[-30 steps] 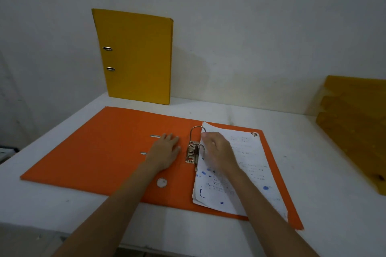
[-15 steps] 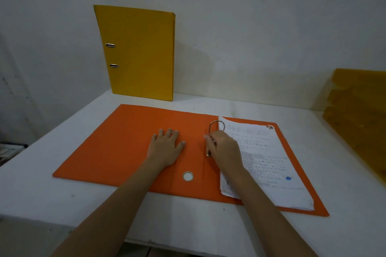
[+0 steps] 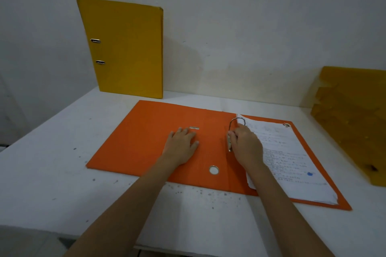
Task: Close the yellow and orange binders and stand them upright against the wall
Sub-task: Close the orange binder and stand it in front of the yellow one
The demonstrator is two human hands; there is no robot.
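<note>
Hands rest on open orange binder (image 3: 146, 142): left (image 3: 182, 144) flat, right (image 3: 246, 144) gripping ring clasp (image 3: 229, 142).

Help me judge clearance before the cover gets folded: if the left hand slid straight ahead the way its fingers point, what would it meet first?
Probably the metal slot in the orange binder cover, just beyond the left hand. Past it, bare cover.

A: What's your backdrop?
B: You're facing a plain white wall (image 3: 240, 16), dim even light, faint scuffs low down.
A: Surface?
B: White table (image 3: 41, 173) butted against that wall, top speckled with dark marks. Yellow stacked trays (image 3: 351, 115) sit at your right edge, blurred.
</note>
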